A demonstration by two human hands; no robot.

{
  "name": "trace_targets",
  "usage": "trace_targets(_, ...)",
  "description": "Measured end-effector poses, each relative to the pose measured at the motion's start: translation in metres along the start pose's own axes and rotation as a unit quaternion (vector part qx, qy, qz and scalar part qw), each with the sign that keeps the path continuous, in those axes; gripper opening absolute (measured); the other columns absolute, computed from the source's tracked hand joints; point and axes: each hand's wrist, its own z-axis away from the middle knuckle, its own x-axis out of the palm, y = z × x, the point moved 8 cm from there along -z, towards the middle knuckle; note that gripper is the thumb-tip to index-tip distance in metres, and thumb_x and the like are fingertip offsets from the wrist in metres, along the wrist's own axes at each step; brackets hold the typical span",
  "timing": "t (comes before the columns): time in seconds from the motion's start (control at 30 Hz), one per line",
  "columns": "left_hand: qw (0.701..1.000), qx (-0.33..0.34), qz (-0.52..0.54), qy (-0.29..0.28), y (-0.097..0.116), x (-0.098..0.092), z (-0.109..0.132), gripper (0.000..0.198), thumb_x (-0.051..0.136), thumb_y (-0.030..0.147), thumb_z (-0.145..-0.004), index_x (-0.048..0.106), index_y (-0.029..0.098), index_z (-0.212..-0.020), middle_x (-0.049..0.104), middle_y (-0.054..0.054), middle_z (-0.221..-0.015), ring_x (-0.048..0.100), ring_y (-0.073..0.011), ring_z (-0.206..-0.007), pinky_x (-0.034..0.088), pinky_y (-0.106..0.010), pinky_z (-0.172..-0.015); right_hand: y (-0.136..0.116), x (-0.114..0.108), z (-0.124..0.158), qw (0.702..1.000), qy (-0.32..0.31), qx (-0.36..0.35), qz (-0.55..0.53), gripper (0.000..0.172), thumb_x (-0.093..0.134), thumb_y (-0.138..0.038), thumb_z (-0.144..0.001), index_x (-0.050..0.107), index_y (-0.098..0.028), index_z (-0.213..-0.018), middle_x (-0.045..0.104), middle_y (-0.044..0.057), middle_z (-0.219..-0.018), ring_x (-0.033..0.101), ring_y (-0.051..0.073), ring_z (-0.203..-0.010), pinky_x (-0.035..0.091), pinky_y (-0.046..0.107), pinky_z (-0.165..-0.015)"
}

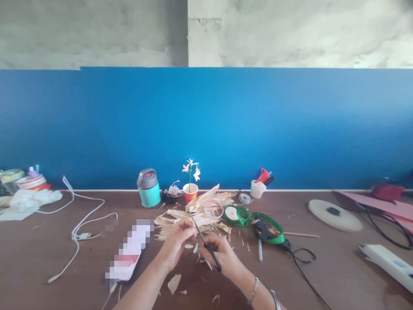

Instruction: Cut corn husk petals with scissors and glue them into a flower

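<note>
My right hand point(222, 254) is closed round the black handles of a pair of scissors point(212, 255), whose blades point away and to the left. Close beside the blades, my left hand point(178, 242) has its thumb and fingers pinched together; what lies between them is too small to make out. Just beyond both hands is a heap of dried corn husks point(206, 220). Cut husk scraps point(174, 283) are scattered on the table below and between the hands. Behind the heap, a red and white paper cup point(190, 194) holds a stem with white flowers point(191, 170).
Green ribbon on a spool point(232, 214) and a black glue gun point(263, 229) with its cord lie right of the husks. A turquoise jar point(149, 193), a phone point(130, 252) and white cables point(80, 224) are leftward. A round lid point(335, 215) lies far right.
</note>
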Motion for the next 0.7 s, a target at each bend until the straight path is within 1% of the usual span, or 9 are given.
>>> trace_targets(0.1,1.0,0.003,-0.013,0.002,0.003,0.0,0.001,0.015,0.071,0.021,-0.062,0.057,0.016,-0.066,0.055,0.004,-0.056,0.047,-0.0079,-0.053,0.038,-0.02,-0.056,0.0,0.0,0.0,1.0,-0.006,0.004,0.007,0.033,0.075,-0.041,-0.062,0.054,-0.015,-0.059,0.043,-0.007,-0.043,0.032,0.004,-0.036,0.024,0.018,-0.037)
trace_targets(0.23,1.0,-0.002,-0.02,-0.012,0.003,0.001,0.001,0.015,0.07,0.022,-0.063,0.056,0.016,-0.066,0.056,0.004,-0.056,0.048,-0.0078,-0.053,0.039,-0.02,-0.056,0.0,0.001,0.001,1.0,-0.014,0.007,0.007,0.032,0.074,-0.04,-0.063,0.054,-0.015,-0.06,0.042,-0.008,-0.042,0.032,0.004,-0.036,0.024,0.018,-0.036)
trace_targets(0.47,0.999,-0.011,-0.013,-0.035,-0.002,-0.001,-0.002,0.017,0.071,0.024,-0.065,0.056,0.017,-0.068,0.058,0.003,-0.06,0.055,-0.0104,-0.056,0.042,-0.022,-0.058,0.001,0.001,0.001,1.0,-0.019,0.014,-0.004,0.032,0.074,-0.04,-0.063,0.054,-0.016,-0.062,0.043,-0.008,-0.044,0.031,0.003,-0.035,0.024,0.018,-0.035)
trace_targets(0.53,0.999,-0.013,-0.007,-0.034,-0.002,-0.004,-0.002,0.017,0.071,0.023,-0.065,0.056,0.017,-0.069,0.057,0.004,-0.06,0.055,-0.0099,-0.054,0.042,-0.022,-0.056,0.001,0.0,0.001,1.0,-0.019,0.015,0.002,0.033,0.074,-0.042,-0.062,0.054,-0.016,-0.062,0.043,-0.008,-0.044,0.031,0.004,-0.035,0.024,0.018,-0.035)
trace_targets(0.7,0.999,-0.024,-0.015,-0.021,-0.002,-0.01,-0.003,0.018,0.072,0.022,-0.063,0.057,0.016,-0.072,0.055,0.005,-0.056,0.051,-0.0069,-0.049,0.039,-0.019,-0.051,-0.004,-0.003,0.003,0.999,-0.015,0.027,0.041,0.034,0.073,-0.044,-0.062,0.056,-0.015,-0.063,0.043,-0.007,-0.043,0.033,0.004,-0.035,0.024,0.018,-0.035)
